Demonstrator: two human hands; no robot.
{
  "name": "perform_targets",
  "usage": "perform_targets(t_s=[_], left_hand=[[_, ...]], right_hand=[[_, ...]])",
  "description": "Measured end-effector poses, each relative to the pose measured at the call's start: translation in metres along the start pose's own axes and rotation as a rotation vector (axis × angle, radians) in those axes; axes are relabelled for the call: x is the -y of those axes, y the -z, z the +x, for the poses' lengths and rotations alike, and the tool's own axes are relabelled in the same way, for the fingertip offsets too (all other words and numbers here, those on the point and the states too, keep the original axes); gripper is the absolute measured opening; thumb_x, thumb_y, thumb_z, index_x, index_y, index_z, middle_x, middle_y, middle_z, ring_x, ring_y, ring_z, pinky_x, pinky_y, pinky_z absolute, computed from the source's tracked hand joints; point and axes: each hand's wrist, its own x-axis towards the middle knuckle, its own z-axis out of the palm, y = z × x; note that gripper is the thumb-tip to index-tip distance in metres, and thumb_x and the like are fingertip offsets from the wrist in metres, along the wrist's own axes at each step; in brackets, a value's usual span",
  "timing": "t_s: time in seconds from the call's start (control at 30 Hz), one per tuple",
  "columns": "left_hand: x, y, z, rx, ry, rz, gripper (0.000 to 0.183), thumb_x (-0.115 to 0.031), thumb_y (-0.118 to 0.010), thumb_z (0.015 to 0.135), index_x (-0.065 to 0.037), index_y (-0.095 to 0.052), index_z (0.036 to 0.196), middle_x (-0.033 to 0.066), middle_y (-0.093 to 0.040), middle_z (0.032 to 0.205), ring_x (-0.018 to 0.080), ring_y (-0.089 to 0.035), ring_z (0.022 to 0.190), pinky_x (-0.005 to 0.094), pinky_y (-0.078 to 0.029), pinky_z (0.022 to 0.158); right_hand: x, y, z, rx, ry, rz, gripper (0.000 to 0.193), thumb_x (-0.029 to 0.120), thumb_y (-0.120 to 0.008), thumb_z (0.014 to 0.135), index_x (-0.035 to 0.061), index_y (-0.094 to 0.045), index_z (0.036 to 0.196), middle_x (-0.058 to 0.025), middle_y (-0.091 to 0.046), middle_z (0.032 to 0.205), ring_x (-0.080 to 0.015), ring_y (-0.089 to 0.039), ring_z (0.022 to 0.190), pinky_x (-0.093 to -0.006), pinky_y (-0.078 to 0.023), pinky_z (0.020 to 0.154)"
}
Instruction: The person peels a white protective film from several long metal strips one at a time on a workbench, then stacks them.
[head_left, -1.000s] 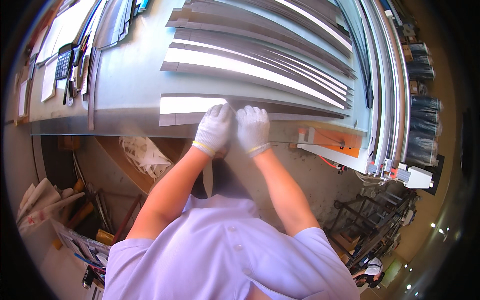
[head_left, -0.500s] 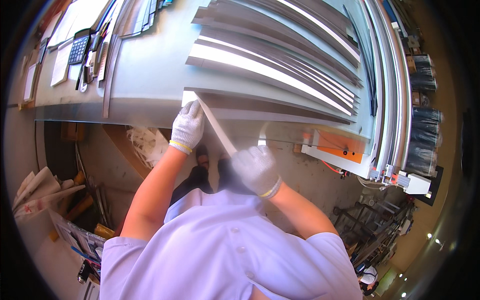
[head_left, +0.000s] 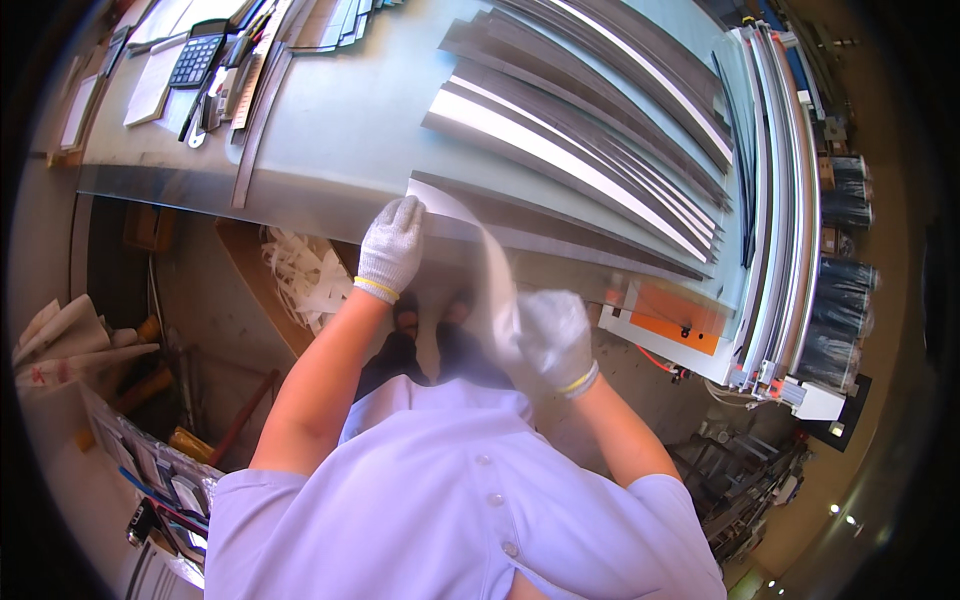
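At the table's near edge, a dark grey flat strip (head_left: 570, 230) lies lengthwise toward the right. My left hand (head_left: 393, 245), in a pale knitted glove with a yellow cuff line, is closed at its left end, fingertips pressed together there. A white backing strip (head_left: 490, 255) leaves that same end and curves down off the table edge. My right hand (head_left: 555, 340), gloved alike, is closed on the strip's lower part, in front of my body. Motion smears this hand, and its fingertips are hard to make out.
More grey and white strips (head_left: 560, 140) lie fanned across the table (head_left: 350, 110). A calculator (head_left: 198, 58) and small tools sit at the far left. Beneath the table edge stands a box (head_left: 250, 265) of curled white scraps (head_left: 300, 275). Long metal rails (head_left: 775, 200) run along the right side.
My right hand has moved right and slightly down with the white strip, which now bows in a curve instead of running straight. My left hand stays at the strip's end; the view has shifted slightly.
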Motion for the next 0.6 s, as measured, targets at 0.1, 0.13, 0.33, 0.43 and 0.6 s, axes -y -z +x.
perform_targets(t_s=[0.1,0.13,0.33,0.43,0.6], left_hand=[[0.000,0.000,-0.002,-0.021,0.005,0.026,0.038,-0.006,-0.066,0.086,0.004,-0.066,0.123,0.0181,-0.064,0.128,0.0374,-0.061,0.117,0.0456,-0.051,0.102],[-0.002,0.000,-0.001,-0.023,0.003,0.028,0.038,-0.006,-0.066,0.086,0.004,-0.066,0.123,0.0181,-0.064,0.127,0.0373,-0.062,0.117,0.0455,-0.051,0.102],[-0.005,0.001,0.003,-0.057,0.014,0.023,0.034,-0.008,-0.067,0.087,0.002,-0.068,0.119,0.0176,-0.065,0.127,0.0367,-0.062,0.114,0.0464,-0.051,0.098],[-0.004,-0.001,0.006,-0.079,0.063,0.043,0.031,-0.011,-0.068,0.088,0.001,-0.068,0.117,0.0174,-0.065,0.128,0.0369,-0.063,0.112,0.0469,-0.051,0.096],[-0.008,0.008,0.015,-0.019,0.122,0.067,0.036,-0.015,-0.069,0.088,-0.001,-0.065,0.121,0.0173,-0.064,0.132,0.0377,-0.062,0.112,0.0482,-0.048,0.097]], right_hand=[[-0.037,-0.027,0.023,-0.153,-0.209,0.052,0.012,0.010,-0.065,0.090,0.0043,-0.068,0.100,-0.0154,-0.066,0.097,-0.0372,-0.063,0.092,-0.0479,-0.049,0.082],[-0.049,-0.036,0.034,-0.169,-0.262,0.061,0.013,0.011,-0.065,0.090,0.0046,-0.069,0.101,-0.0153,-0.067,0.098,-0.0379,-0.063,0.093,-0.0475,-0.050,0.083],[-0.083,-0.104,0.103,-0.004,-0.357,0.241,0.015,0.016,-0.068,0.092,0.0056,-0.071,0.103,-0.0170,-0.070,0.103,-0.0383,-0.067,0.095,-0.0454,-0.054,0.085],[-0.062,-0.121,0.135,0.084,-0.420,0.379,0.023,0.024,-0.071,0.091,0.0056,-0.071,0.105,-0.0175,-0.070,0.106,-0.0376,-0.068,0.097,-0.0445,-0.054,0.086],[-0.050,-0.159,0.145,0.041,-0.431,0.242,0.028,0.032,-0.071,0.090,0.0066,-0.070,0.101,-0.0163,-0.070,0.102,-0.0371,-0.067,0.095,-0.0460,-0.055,0.084]])
